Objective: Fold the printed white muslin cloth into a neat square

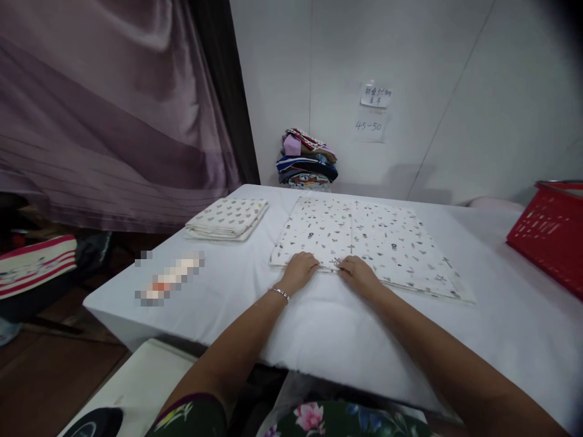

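A white cloth (387, 237) with a small dark print lies folded flat on the white-covered table (228, 297). At its near edge, left of the middle, my left hand (298, 270) has its fingers closed on the fabric; a bracelet circles that wrist. My right hand (359, 274) pinches the same edge a short way to the right. The fingertips of both hands point toward each other, with a small gap between them. To the left rests a thick folded cloth (228, 218) with a leaf-like print, apart from both hands.
A blurred-out item (170, 279) lies at the table's left. A red basket (551, 230) stands at the right edge. Behind the table is a pile of folded fabrics (307, 158) against the wall. A mauve curtain (113, 109) hangs at left; a white surface (136, 376) sits below.
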`<state>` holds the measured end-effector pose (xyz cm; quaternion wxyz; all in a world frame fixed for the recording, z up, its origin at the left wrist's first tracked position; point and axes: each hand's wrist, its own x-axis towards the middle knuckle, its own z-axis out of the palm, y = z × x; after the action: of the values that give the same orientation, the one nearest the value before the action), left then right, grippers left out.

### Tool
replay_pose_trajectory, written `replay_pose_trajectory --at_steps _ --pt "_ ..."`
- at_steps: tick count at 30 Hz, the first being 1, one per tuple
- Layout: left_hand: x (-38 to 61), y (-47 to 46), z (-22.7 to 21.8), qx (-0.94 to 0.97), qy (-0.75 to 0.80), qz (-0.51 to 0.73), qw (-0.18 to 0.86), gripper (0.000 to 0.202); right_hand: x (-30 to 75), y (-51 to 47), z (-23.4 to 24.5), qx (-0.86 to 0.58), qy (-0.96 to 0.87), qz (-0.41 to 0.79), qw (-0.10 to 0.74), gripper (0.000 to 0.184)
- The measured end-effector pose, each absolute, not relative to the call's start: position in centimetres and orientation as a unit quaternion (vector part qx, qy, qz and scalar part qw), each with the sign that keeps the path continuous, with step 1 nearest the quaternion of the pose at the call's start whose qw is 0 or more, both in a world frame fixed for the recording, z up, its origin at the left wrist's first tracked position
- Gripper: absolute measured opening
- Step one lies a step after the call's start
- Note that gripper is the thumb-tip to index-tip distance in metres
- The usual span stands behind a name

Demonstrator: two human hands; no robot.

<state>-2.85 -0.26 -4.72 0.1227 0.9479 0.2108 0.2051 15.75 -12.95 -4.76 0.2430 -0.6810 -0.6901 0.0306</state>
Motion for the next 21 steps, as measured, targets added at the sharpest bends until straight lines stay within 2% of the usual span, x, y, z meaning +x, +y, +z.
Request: replay_pose_trajectory --at_steps 5,13,21 --pt "-2.7 -0.5 -4.9 0.946 0.229 0.200 0.116 0.024 15.8 -12.8 -4.7 -0.691 -0.679 0.052 0.243 0.021" --pt "-2.6 -1.1 -4.9 0.954 0.188 0.210 0.098 0.016 15.3 -12.9 -5.4 -0.705 -0.675 -0.005 0.219 0.026" --pt "-1.9 -1.0 -5.1 0.948 0.202 0.211 0.124 0.023 14.6 -13.0 -5.6 -0.692 -0.691 -0.050 0.203 0.026"
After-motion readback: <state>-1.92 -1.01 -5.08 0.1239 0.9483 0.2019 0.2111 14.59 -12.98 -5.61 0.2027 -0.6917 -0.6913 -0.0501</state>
